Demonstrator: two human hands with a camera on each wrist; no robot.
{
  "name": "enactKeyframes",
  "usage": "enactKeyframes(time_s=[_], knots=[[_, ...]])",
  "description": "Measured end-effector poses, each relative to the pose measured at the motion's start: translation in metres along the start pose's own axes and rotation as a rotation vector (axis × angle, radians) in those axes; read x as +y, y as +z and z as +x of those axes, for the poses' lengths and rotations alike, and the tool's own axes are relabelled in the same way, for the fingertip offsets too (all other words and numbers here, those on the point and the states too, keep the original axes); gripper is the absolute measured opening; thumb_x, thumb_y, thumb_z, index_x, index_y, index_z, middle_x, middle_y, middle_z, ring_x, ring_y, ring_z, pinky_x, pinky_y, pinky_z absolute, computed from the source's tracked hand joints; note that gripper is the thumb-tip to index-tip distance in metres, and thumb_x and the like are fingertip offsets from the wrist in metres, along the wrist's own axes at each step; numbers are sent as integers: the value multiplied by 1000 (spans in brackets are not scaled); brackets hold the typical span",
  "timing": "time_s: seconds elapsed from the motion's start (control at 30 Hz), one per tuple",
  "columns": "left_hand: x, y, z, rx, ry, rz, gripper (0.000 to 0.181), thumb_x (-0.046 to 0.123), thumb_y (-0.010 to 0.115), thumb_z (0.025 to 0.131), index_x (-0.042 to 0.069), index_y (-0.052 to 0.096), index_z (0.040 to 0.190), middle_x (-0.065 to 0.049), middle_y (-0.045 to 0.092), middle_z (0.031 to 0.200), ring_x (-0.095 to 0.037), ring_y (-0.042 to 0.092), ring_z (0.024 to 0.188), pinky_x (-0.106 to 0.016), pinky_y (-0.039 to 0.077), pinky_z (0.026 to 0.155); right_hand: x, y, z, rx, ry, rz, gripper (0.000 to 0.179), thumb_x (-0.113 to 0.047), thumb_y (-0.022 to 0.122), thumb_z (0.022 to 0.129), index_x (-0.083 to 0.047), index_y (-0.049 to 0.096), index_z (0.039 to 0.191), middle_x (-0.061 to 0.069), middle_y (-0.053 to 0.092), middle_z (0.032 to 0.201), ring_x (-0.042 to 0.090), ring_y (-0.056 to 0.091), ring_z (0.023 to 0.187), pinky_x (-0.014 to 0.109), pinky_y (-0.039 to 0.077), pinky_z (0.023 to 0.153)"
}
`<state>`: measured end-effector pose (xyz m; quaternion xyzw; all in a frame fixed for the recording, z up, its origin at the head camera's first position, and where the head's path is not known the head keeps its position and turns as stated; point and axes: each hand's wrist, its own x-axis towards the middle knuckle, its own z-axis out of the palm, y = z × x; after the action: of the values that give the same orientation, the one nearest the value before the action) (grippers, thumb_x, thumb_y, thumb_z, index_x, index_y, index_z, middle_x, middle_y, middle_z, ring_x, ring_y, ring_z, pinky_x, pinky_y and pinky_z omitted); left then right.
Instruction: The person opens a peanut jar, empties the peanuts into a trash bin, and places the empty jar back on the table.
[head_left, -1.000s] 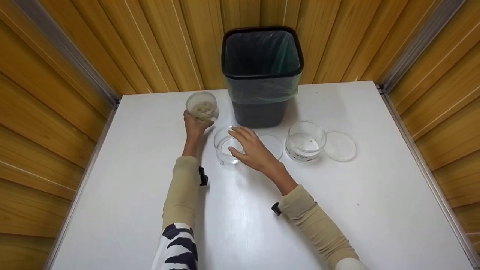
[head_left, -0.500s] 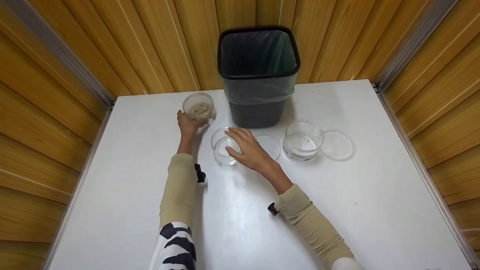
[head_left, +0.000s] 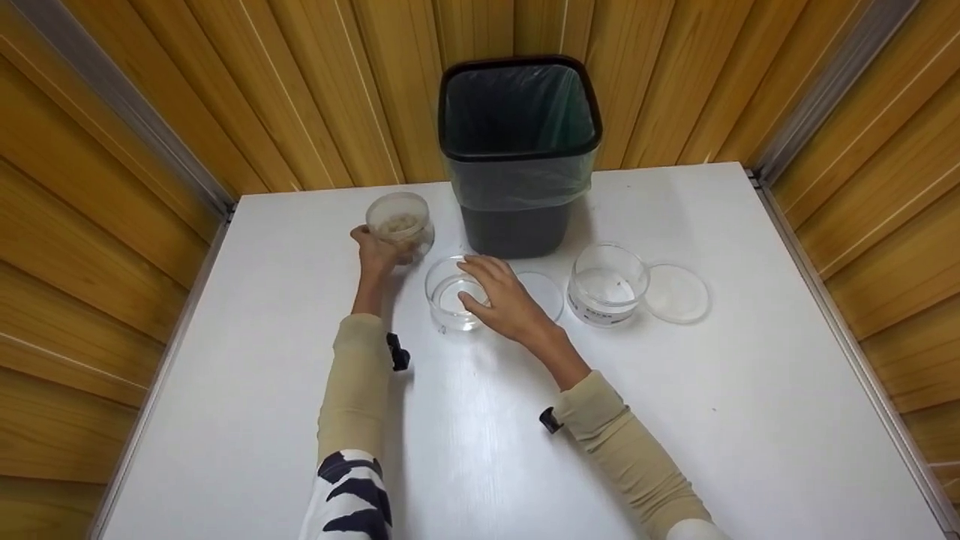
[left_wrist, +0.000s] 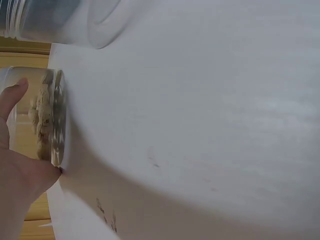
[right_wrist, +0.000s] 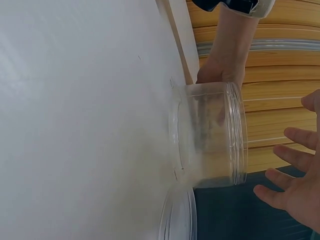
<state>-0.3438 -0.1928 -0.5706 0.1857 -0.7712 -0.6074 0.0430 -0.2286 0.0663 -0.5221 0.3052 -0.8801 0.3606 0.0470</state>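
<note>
At the table's back left, my left hand [head_left: 377, 250] grips a clear round jar [head_left: 399, 225] with a whitish top. Beige lumpy pieces [left_wrist: 44, 117] lie in it, their kind unclear. A finger and the thumb hold the jar's side and lower edge in the left wrist view; whether its base touches the table I cannot tell. My right hand [head_left: 506, 300] hovers over the right rim of a second clear jar [head_left: 442, 311], which looks empty. In the right wrist view its fingers [right_wrist: 295, 157] are spread and apart from that jar [right_wrist: 212, 135].
A dark bin [head_left: 517, 225] with a green-tinted liner stands at the back middle. Right of the hands is a labelled clear jar [head_left: 607, 289] with specks inside. One clear lid [head_left: 546, 292] lies partly behind my right hand, another lid [head_left: 679, 294] at the far right.
My left hand has brought the jar of beige pieces slightly nearer to me, and its fingers have shifted a little. The right hand has stayed over the second jar.
</note>
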Motion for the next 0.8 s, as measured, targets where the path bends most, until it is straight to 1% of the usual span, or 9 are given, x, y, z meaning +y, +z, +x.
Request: enactKeyframes(time_s=[0.07, 0.13, 0.23, 0.3, 0.4, 0.47, 0.53, 0.7, 0.8], knots=[[1, 0, 0, 11, 29, -2, 112, 13, 89, 74, 1, 10, 152, -26, 32, 154, -35, 35, 145, -39, 38, 116, 0, -1, 0, 1, 4, 6, 51, -30, 59, 102, -6, 53, 146, 14, 49, 152, 35, 38, 144, 49, 30, 120], [2, -2, -1, 29, 47, 36, 113, 17, 90, 74, 0, 12, 154, -25, 31, 155, -35, 33, 146, -40, 30, 121, 0, -3, -1, 0, 7, 12, 51, -30, 59, 102, -6, 53, 146, 14, 48, 152, 35, 38, 144, 49, 30, 120], [2, -6, -3, 48, 44, 99, 112, 22, 90, 74, 1, 17, 157, -23, 28, 154, -35, 30, 145, -43, 25, 123, 0, -4, -1, -3, 12, 10, 51, -31, 58, 102, -6, 52, 146, 15, 48, 152, 36, 37, 144, 50, 29, 120], [2, -10, -5, 53, 23, 109, 111, 24, 90, 74, 4, 19, 157, -20, 26, 153, -33, 29, 144, -45, 24, 123, 0, -5, -1, 0, 16, 11, 51, -30, 59, 102, -5, 53, 146, 15, 48, 152, 37, 37, 144, 50, 29, 120], [1, -13, -7, 44, 6, 19, 115, 22, 91, 73, 7, 14, 156, -18, 26, 154, -31, 30, 144, -43, 24, 123, 0, -6, -1, 8, 19, 12, 51, -30, 59, 101, -5, 53, 146, 16, 48, 152, 37, 37, 144, 51, 29, 120], [-1, -13, -8, 37, 12, -44, 117, 19, 92, 72, 8, 10, 154, -17, 27, 154, -30, 31, 144, -40, 24, 123, 0, -7, -1, 12, 24, 12, 51, -30, 60, 101, -6, 53, 146, 16, 48, 152, 36, 37, 144, 50, 29, 120], [-3, -14, -8, 36, 21, -79, 117, 17, 92, 72, 8, 8, 154, -17, 29, 155, -29, 31, 145, -39, 24, 123, -1, -7, -1, 11, 23, 8, 51, -30, 60, 101, -6, 53, 146, 15, 48, 152, 35, 37, 144, 50, 29, 120], [-6, -18, -10, 75, 34, -17, 117, 19, 92, 71, 9, 13, 157, -15, 31, 154, -30, 31, 145, -42, 23, 123, -2, -8, -1, 5, 22, 9, 51, -30, 59, 101, -6, 53, 146, 15, 48, 152, 35, 37, 144, 50, 29, 120], [-7, -22, -11, 80, 26, 34, 118, 22, 92, 71, 12, 15, 159, -14, 31, 154, -30, 30, 144, -46, 24, 122, -3, -8, 0, 5, 24, 12, 51, -31, 59, 101, -7, 53, 146, 15, 47, 153, 35, 36, 145, 50, 29, 120]])
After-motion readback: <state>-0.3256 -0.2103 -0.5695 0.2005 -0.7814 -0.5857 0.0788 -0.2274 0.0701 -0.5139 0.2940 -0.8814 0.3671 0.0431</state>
